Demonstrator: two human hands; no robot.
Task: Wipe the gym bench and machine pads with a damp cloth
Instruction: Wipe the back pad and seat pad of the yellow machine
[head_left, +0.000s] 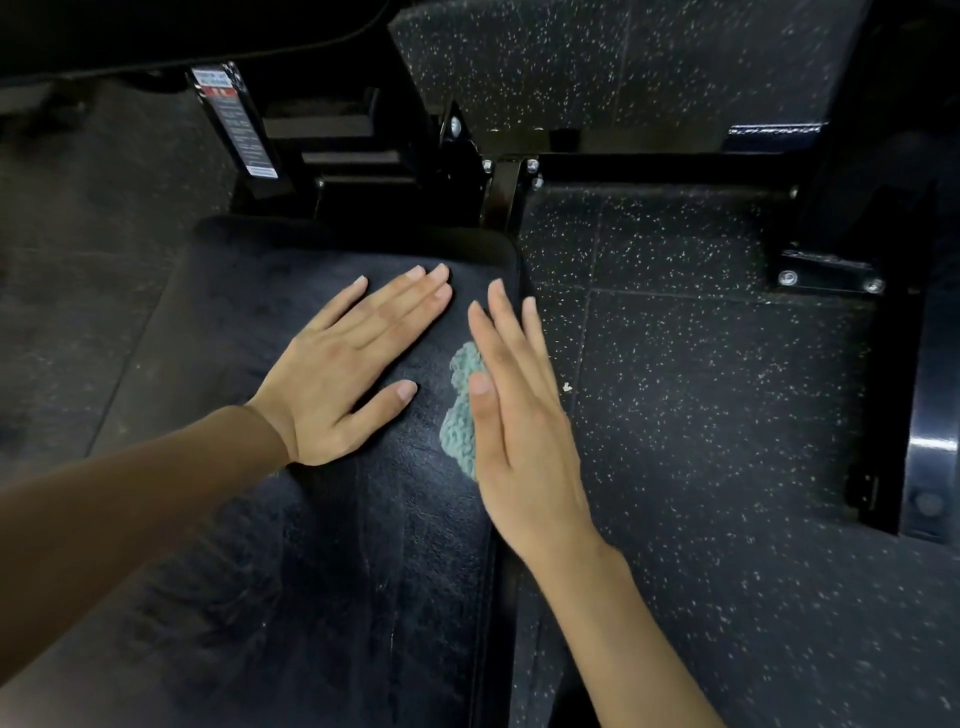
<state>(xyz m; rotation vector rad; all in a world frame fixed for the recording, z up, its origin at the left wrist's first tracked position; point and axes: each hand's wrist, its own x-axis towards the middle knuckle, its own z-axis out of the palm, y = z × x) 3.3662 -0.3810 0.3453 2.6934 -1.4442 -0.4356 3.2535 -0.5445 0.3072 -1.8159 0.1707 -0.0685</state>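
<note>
A black padded bench (291, 545) fills the lower left and middle of the head view. My left hand (348, 369) rests flat on the pad with straight, spread fingers. A small teal knitted cloth (460, 415) lies near the pad's right edge. My right hand (519, 415) presses down on the cloth with straight fingers, covering most of it. Its fingertips point away from me toward the pad's far right corner.
Black metal frame bars (649, 169) of a machine cross behind the bench and run down the right side (893, 389). A label plate (236, 122) stands on an upright at the back left. Speckled black rubber floor (701, 415) lies to the right.
</note>
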